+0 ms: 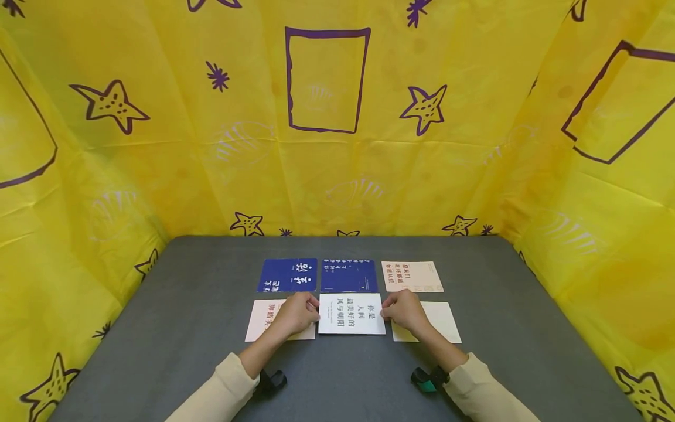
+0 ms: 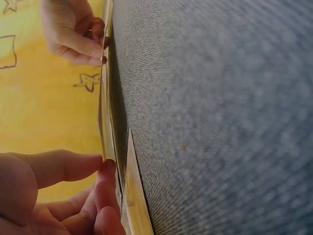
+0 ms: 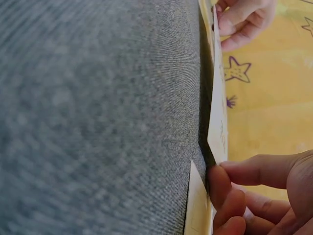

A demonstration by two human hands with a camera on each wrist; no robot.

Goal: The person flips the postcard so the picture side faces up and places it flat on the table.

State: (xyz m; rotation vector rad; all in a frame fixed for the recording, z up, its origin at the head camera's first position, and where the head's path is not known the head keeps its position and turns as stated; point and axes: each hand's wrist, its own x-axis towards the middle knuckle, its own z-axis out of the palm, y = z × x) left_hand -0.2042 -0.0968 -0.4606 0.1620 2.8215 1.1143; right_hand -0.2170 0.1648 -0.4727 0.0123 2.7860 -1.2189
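A white card (image 1: 351, 314) with dark printed characters lies between my two hands, in the middle of the front row of cards. My left hand (image 1: 298, 314) pinches its left edge between thumb and fingers, over a pale pink card (image 1: 258, 328). At its right edge, my right hand (image 1: 406, 310) pinches it the same way, over a cream card (image 1: 443, 322). In the right wrist view the white card (image 3: 215, 112) shows edge-on, with a dark gap between it and the table. Thumb and fingertips meet at its corner there.
Behind stands a row of two blue cards, the left one (image 1: 287, 275) and the middle one (image 1: 349, 276), plus a peach card (image 1: 412, 276) on the right. All rest on a dark grey table (image 1: 200, 281). Yellow patterned cloth (image 1: 327, 164) encloses the back and sides.
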